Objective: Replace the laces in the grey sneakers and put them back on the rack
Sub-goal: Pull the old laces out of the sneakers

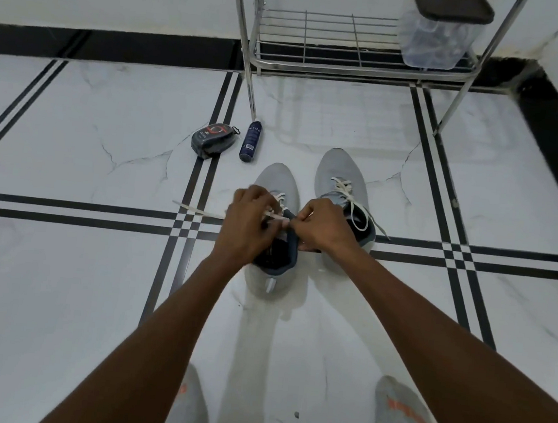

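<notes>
On the white marble-patterned tile floor (73, 143) crossed by black stripes, furthest left lies a small dark oval shoe-polish sponge case (213, 140), and just beside it a slim dark blue spray can (250, 141) on its side, near the foot of the rack. A loose end of flat white lace (196, 208) trails out to the left across the black stripes. The left hand (248, 225) has its fingers curled, pinching that lace over the throat of the near grey knit sneaker (278, 184), which stands on the floor with its toe pointing away. The right hand (325, 227) meets it just beside, fingers curled round the sneaker's dark tongue and lace; exactly what each fingertip holds is hidden. To the right, close alongside, stands the second grey knit sneaker (339, 169), its white lace threaded and hanging loose over the collar. Beyond both, against the wall, stands the chrome wire shoe rack (325, 38), with a clear plastic container with a black lid (438, 32) on its lower shelf at the right.
</notes>
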Available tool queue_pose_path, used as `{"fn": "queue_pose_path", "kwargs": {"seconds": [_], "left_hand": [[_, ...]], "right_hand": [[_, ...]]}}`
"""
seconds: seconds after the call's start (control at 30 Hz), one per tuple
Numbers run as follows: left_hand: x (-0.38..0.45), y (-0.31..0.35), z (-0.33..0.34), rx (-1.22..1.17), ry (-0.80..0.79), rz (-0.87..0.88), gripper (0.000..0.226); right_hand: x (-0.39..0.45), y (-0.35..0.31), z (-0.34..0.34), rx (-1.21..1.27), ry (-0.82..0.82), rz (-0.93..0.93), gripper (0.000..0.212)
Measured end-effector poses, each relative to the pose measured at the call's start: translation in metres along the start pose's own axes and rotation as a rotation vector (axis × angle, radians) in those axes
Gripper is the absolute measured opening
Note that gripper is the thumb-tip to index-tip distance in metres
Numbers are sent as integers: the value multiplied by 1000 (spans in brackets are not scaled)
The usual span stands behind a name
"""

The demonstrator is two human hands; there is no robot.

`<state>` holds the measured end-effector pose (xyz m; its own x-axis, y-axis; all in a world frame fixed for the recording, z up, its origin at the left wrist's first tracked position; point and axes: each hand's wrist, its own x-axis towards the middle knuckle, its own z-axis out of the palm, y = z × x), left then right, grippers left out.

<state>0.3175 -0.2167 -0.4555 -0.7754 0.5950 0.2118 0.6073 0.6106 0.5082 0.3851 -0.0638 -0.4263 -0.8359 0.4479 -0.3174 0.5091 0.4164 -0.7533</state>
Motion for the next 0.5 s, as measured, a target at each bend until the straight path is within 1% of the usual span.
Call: {"fn": "queue_pose_path", "kwargs": {"seconds": [0.03,0.07,0.1,0.13,0.17,0.2,0.23,0.27,0.3,0.33,0.37,0.4,0.43,0.5], "left_hand": [[0,0,6,77,-67,39,18],[1,0,9,99,-58,33,11],[0,1,7,29,34,-15,5],[2,1,2,-129,192,-148,3],[6,-2,-7,-294,366,-357,6],[11,-10,-16,-396,507,-579,14],[17,-17,-26,-402,552,-737,31],[19,-22,-32,-340,480,-825,55],[17,-22,-36,-286,388,-849,78],[13,-18,-34,-251,340,-809,92],[7,-10,-30,-248,328,-714,93],[-1,-5,-22,-269,315,-601,85],[-9,1,-14,-279,283,-494,72],[-23,6,-1,-314,169,-377,41]], "right_hand": [[1,1,0,-2,-3,3,23],[2,2,0,-3,-9,5,23],[2,4,0,-9,-20,4,24],[3,5,0,-27,-30,-2,27],[4,7,0,-55,-30,-12,31],[5,9,0,-82,-23,-17,34],[7,11,0,-92,-13,-16,34],[7,12,0,-88,-9,-18,32],[7,11,1,-97,-6,-35,28],[6,9,1,-126,4,-56,23],[4,8,2,-166,17,-85,20],[3,5,2,-209,22,-126,20],[3,4,3,-248,25,-182,22],[4,1,7,-323,6,-292,24]]}}
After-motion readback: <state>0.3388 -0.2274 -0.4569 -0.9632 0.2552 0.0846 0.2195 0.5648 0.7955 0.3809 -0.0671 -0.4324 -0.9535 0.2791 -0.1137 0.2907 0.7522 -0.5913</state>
